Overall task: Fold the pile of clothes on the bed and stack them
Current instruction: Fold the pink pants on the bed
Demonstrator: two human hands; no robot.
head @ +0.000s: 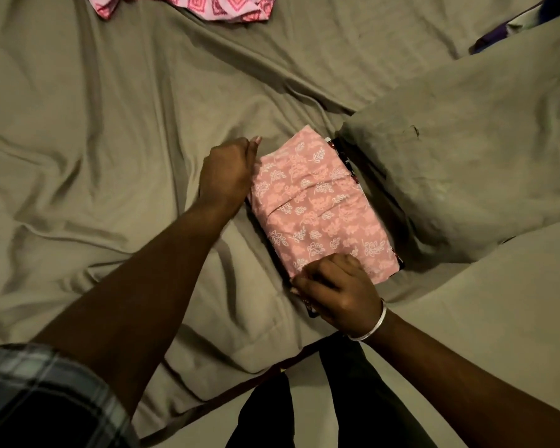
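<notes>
A folded pink cloth with a white leaf print lies on top of a darker folded piece whose edge shows along its right side. The stack sits on the olive bed sheet, against a pillow. My left hand grips the stack's far left edge, fingers curled under it. My right hand, with a silver bangle at the wrist, pinches the near corner of the pink cloth. An unfolded pink garment with a diamond pattern lies at the top edge of the bed.
An olive pillow presses against the right side of the stack. Dark blue and purple fabric shows at the top right corner. The bed's near edge runs below my right hand.
</notes>
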